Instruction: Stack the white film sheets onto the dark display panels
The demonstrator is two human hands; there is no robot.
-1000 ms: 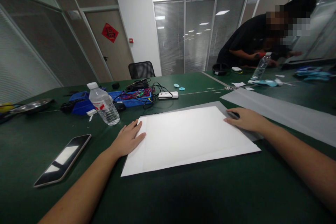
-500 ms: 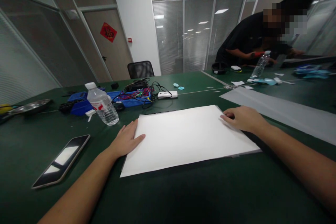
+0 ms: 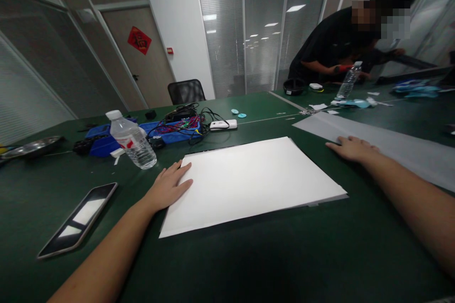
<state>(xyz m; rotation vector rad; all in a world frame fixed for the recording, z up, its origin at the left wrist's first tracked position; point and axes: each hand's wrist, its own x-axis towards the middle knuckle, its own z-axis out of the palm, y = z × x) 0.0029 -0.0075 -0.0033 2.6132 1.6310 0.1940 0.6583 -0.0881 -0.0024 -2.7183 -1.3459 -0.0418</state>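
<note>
White paper [image 3: 249,184] lies flat on the green table [image 3: 249,260], its lower right edge showing more than one layer. My left hand [image 3: 170,185] rests on the paper's left edge, fingers spread. To the right of the paper, apart from it, is my right hand [image 3: 353,148], with its fingers stretched out and nothing in them. It is beside the near edge of a long translucent sheet [image 3: 394,149]; whether it touches that sheet I cannot tell.
A phone [image 3: 78,220] and a water bottle [image 3: 133,141] are at left. Behind the paper are a blue tray [image 3: 170,133] of cables and a white device [image 3: 223,125]. Across the table, a person [image 3: 330,47] bends over near another bottle [image 3: 349,81].
My right hand has let go of the paper's right edge and moved right, towards the translucent sheet, its fingers opening. My left hand stays on the paper. The view has shifted slightly.
</note>
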